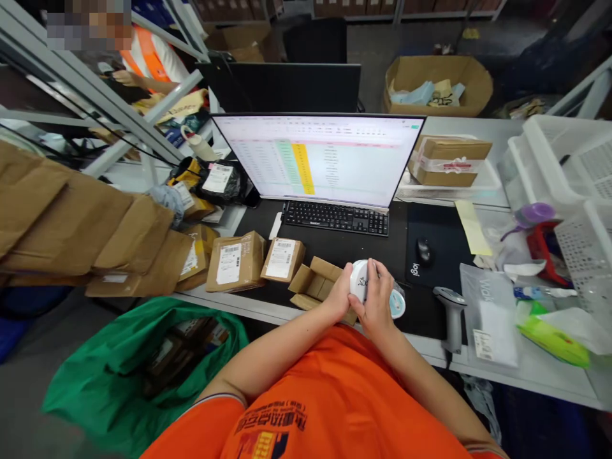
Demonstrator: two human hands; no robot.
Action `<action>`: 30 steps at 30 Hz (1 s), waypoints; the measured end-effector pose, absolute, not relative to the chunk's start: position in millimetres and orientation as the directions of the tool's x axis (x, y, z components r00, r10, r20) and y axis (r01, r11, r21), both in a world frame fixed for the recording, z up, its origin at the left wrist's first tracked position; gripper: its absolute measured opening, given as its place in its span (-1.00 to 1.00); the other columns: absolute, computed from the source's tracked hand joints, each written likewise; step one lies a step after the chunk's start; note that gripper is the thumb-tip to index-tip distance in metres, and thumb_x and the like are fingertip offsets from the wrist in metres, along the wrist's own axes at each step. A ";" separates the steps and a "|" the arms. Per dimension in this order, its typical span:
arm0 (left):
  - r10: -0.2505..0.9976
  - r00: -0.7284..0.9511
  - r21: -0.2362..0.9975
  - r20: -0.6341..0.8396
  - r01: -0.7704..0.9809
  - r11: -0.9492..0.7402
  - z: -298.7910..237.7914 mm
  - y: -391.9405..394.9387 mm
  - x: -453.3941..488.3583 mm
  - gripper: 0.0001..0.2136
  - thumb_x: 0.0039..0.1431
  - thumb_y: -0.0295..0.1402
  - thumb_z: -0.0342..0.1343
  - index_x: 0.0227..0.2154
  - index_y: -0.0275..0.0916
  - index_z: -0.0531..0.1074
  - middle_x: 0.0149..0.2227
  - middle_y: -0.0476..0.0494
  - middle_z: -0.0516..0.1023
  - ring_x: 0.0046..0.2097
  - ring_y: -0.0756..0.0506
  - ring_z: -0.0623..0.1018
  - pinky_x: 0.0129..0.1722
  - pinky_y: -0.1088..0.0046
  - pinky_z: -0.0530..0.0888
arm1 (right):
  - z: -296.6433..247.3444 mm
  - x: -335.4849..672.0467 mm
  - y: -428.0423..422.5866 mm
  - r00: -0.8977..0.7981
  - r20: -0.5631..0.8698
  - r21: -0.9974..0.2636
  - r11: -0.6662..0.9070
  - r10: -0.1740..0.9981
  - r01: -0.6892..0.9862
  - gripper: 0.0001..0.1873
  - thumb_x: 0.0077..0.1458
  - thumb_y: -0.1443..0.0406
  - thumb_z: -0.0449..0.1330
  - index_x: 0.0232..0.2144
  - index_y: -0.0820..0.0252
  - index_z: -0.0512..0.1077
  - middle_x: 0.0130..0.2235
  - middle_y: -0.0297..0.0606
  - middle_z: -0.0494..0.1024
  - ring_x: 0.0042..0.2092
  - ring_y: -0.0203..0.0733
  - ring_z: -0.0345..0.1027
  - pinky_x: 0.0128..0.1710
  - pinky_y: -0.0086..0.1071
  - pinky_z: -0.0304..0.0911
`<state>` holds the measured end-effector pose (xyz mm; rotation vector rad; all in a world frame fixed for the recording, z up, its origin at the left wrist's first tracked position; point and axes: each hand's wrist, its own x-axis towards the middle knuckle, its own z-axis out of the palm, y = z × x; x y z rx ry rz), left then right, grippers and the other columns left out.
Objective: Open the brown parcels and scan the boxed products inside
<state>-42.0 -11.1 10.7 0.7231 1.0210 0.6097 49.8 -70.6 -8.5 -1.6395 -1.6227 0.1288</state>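
Both my hands hold a small white round container (359,278) with dark print, just above the desk's front edge. My left hand (338,296) cups its left side with fingers curled. My right hand (375,301) wraps over its right side and top. A pale blue round end or lid (397,305) shows beyond my right hand. An open small cardboard box (315,280) lies directly under and left of my hands.
A monitor (319,158) with a spreadsheet, a keyboard (335,218) and a mouse (423,251) stand behind. Labelled parcels (236,260) lie at left. A barcode scanner (450,310) and plastic bags sit at right. A green sack (143,357) holds parcels below. A person in an orange vest (148,57) works at far left.
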 end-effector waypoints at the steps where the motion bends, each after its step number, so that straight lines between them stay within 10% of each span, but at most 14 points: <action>1: 0.740 0.380 0.759 -0.555 -0.132 0.637 15.0 -9.7 -43.2 -0.41 0.30 0.14 -0.13 -0.13 -0.30 0.55 -0.16 -0.20 0.66 -0.03 -0.20 0.57 0.01 0.33 0.47 | -8.8 51.3 -69.6 0.151 0.469 -0.569 0.166 0.870 0.806 -0.16 0.28 -0.01 0.01 0.44 0.11 -0.21 0.27 0.14 0.08 0.23 0.28 0.06 0.15 0.28 0.15; 6: 0.512 0.535 0.542 -0.672 -0.117 0.832 22.7 0.7 -61.0 -0.50 0.27 0.09 0.01 -0.26 -0.32 0.53 -0.41 -0.14 0.61 -0.33 -0.11 0.59 -0.31 0.43 0.48 | -5.8 74.8 -66.4 -0.223 0.592 -0.341 0.491 0.775 0.802 -0.09 0.18 0.07 0.22 0.43 0.12 -0.08 0.30 0.14 0.16 0.28 0.28 0.07 0.18 0.23 0.21; 11: 0.330 0.630 0.459 -0.703 0.048 0.887 12.7 1.7 -78.3 -0.54 0.22 0.08 0.11 -0.34 -0.31 0.51 -0.45 -0.09 0.59 -0.41 -0.03 0.55 -0.39 0.53 0.42 | 18.1 101.3 -77.1 -0.696 0.400 -0.285 0.803 0.596 0.523 -0.30 0.25 0.44 0.09 0.37 -0.04 0.09 0.28 -0.17 0.36 0.36 -0.07 0.11 0.33 0.04 0.13; 16: 0.633 0.572 0.764 -0.522 -0.017 0.646 9.9 -8.9 -74.6 -0.38 0.26 0.22 -0.10 -0.17 -0.28 0.55 -0.17 -0.21 0.65 -0.05 -0.19 0.58 -0.08 0.34 0.48 | 23.1 93.6 -84.9 -0.264 0.303 -0.508 0.390 0.916 0.768 0.02 0.11 -0.03 0.28 0.43 0.12 -0.10 0.32 0.16 0.20 0.33 0.28 0.12 0.21 0.29 0.18; 20: 0.812 0.497 0.949 -0.307 0.090 0.303 8.6 -12.6 -76.0 -0.31 0.22 0.28 -0.12 -0.08 -0.27 0.54 -0.01 -0.24 0.60 0.10 -0.25 0.50 0.14 0.24 0.40 | 5.6 72.8 -80.8 0.049 0.132 -0.573 0.036 0.990 0.819 0.06 0.11 -0.06 0.26 0.43 0.19 -0.15 0.08 0.16 0.42 -0.01 0.21 0.46 -0.12 0.04 0.44; 24: 0.807 0.497 0.945 -0.320 0.114 0.305 3.2 -10.4 -80.8 -0.31 0.19 0.30 -0.11 -0.11 -0.25 0.55 -0.07 -0.22 0.62 0.00 -0.22 0.54 0.06 0.24 0.45 | 5.9 60.6 -80.0 0.015 0.165 -0.603 0.089 0.986 0.793 0.02 0.04 0.07 0.32 0.40 0.14 -0.08 0.08 0.06 0.39 0.04 0.16 0.40 -0.07 0.02 0.44; 30: 0.537 0.542 0.634 -0.646 -0.010 0.774 9.0 -10.1 -74.1 -0.43 0.25 0.19 -0.05 -0.21 -0.27 0.55 -0.31 -0.15 0.63 -0.28 -0.11 0.58 -0.35 0.45 0.46 | 35.9 77.4 -83.7 -0.231 0.285 -0.369 0.328 0.931 0.869 -0.20 -0.03 0.25 0.31 0.27 0.11 0.21 0.17 0.05 0.35 0.13 0.21 0.29 -0.04 0.03 0.44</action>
